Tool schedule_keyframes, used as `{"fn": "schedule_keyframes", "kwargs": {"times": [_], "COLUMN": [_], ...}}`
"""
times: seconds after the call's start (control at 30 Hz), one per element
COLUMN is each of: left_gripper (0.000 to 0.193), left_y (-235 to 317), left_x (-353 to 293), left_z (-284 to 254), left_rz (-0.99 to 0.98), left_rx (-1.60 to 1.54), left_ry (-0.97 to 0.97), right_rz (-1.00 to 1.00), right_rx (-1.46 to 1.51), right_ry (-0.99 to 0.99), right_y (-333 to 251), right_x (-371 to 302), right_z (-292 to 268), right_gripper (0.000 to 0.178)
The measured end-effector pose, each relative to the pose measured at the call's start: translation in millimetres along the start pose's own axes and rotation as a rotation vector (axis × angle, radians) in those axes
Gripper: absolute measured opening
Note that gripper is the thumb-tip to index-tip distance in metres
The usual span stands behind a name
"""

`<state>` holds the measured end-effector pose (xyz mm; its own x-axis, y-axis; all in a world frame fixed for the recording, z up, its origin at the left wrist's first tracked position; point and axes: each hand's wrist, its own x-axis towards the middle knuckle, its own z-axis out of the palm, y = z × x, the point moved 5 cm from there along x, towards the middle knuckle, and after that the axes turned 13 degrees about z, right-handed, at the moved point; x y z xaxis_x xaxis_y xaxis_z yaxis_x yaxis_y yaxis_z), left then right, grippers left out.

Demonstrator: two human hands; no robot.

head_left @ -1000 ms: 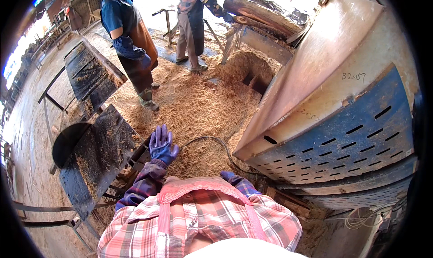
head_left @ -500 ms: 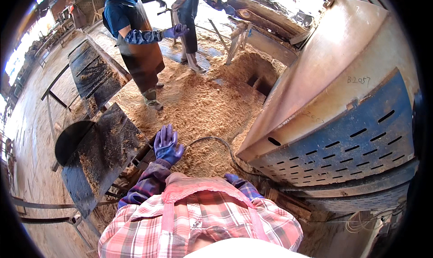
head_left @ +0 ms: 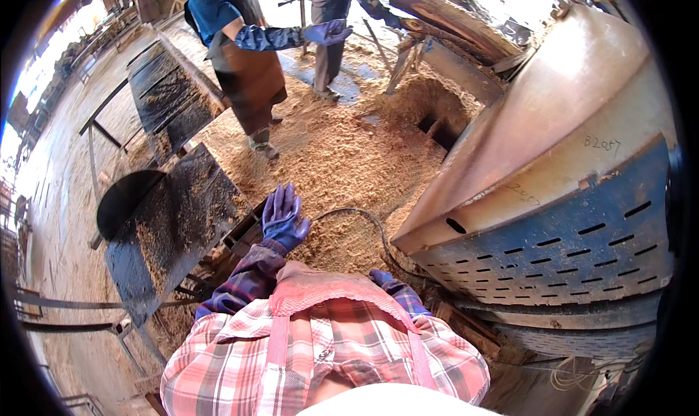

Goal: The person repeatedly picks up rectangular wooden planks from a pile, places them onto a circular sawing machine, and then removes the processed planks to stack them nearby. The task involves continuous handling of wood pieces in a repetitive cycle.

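Observation:
My left hand [head_left: 285, 219], in a purple work glove and a dark plaid sleeve, reaches forward with its fingers stretched out. Nothing is in it; it is nearest the edge of a black metal frame beside a sawdust-strewn dark sheet [head_left: 191, 205]. Of my right hand [head_left: 378, 276] only a bit of purple glove shows at the end of the plaid sleeve, close against my body. Its fingers are hidden behind my pink apron [head_left: 328, 286]. A black cable [head_left: 375, 221] curves over the sawdust [head_left: 338, 252] in front of me.
On the right stands a large metal machine housing [head_left: 539, 154] with a slotted blue panel [head_left: 575, 248]. A co-worker in a brown apron [head_left: 247, 81] and a second person [head_left: 335, 30] stand ahead. Logs [head_left: 451, 19] rest on a support near a dark floor opening [head_left: 440, 132].
The whole scene has shifted slightly right and, farther off, upward. My left hand stays stretched out, its fingers a little higher in view. The nearer co-worker's gloved hand has moved right.

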<state>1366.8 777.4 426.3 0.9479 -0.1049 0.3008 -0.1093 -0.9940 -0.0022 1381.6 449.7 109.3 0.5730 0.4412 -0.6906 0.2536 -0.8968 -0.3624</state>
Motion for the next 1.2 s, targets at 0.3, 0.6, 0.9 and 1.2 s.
{"fn": "schedule_keyframes", "kwargs": {"times": [0.3,0.6,0.9,1.2], "left_gripper": [0.061,0.062,0.061,0.063], "left_y": [6,4,2,2], "left_x": [5,3,2,2], "left_z": [-6,-2,-4,-2], "left_rz": [-0.022,-0.006,-0.014,-0.026], "left_rx": [-0.036,-0.028,-0.020,-0.010], "left_ry": [-0.034,-0.043,-0.054,-0.107], "right_rz": [0.077,0.001,-0.045,-0.053], "right_rx": [0.111,0.060,0.034,-0.014], "right_ry": [-0.069,0.081,0.066,0.069], "right_y": [20,18,4,9], "right_x": [15,18,9,14], "right_z": [13,13,4,10], "right_gripper": [0.034,0.033,0.033,0.035]}}
